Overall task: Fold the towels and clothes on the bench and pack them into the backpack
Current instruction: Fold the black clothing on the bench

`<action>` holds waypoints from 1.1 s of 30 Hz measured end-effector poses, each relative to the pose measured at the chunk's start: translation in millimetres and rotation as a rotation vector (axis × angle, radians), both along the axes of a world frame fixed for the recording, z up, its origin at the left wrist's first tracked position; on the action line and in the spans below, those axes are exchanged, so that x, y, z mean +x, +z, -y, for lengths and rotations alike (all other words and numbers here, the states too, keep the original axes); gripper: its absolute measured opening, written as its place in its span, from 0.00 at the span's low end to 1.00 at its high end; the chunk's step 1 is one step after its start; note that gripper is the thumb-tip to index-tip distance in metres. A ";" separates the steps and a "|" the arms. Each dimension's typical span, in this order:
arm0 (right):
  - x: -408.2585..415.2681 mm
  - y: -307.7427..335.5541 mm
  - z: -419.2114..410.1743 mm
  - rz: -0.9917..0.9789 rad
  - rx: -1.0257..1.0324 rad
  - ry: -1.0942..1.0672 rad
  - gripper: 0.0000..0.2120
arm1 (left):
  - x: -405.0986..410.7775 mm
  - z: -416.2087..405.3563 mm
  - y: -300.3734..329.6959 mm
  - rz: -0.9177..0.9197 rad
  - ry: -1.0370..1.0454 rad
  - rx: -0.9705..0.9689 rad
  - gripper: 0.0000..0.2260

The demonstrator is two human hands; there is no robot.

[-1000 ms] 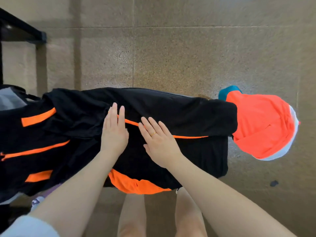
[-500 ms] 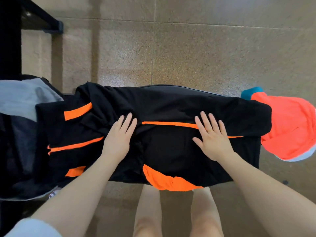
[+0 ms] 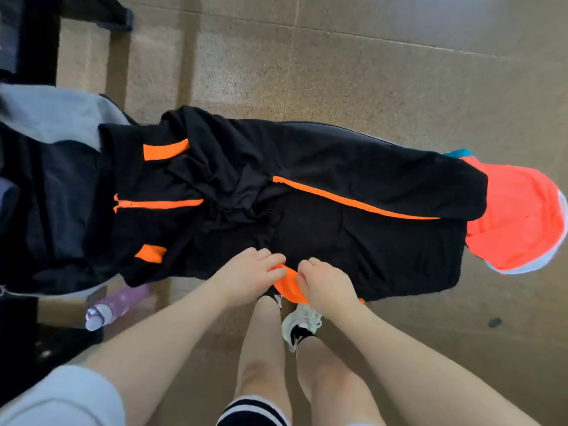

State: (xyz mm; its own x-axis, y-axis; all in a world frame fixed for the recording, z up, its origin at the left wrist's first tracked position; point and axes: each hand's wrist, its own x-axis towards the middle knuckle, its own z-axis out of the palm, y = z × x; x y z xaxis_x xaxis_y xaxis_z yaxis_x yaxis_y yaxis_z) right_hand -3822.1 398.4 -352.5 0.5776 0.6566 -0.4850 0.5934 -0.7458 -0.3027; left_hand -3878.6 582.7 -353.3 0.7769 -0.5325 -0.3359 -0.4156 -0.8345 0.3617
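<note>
Spread lengthwise along the table [image 3: 347, 129]: a jacket [image 3: 353, 241], near hem hanging over the front edge. Pinching that hem side by side: left hand [image 3: 250, 276] and right hand [image 3: 322, 284]. At the jacket's right end, partly under it: a folded garment [image 3: 519, 222]. At its left end: the backpack [image 3: 52, 192]. On the floor below, front left: a bottle [image 3: 115, 305].

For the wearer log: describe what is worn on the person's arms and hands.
Both forearms are bare. The left hand and right hand wear no gloves and no ring shows from this angle. A short pale grey-white sleeve covers the left upper arm; the right arm's sleeve is out of view.
</note>
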 end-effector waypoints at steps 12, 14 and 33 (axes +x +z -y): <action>-50.8 -4.0 5.3 0.181 0.041 -0.195 0.22 | -15.6 25.6 -11.2 -0.063 0.457 0.033 0.05; -56.2 -2.1 -1.1 0.174 -0.012 -0.301 0.25 | -17.9 27.1 -6.4 -0.069 0.568 -0.010 0.15; 36.8 17.0 74.3 0.025 0.010 -0.816 0.12 | 4.8 19.9 6.1 -0.101 0.762 0.101 0.07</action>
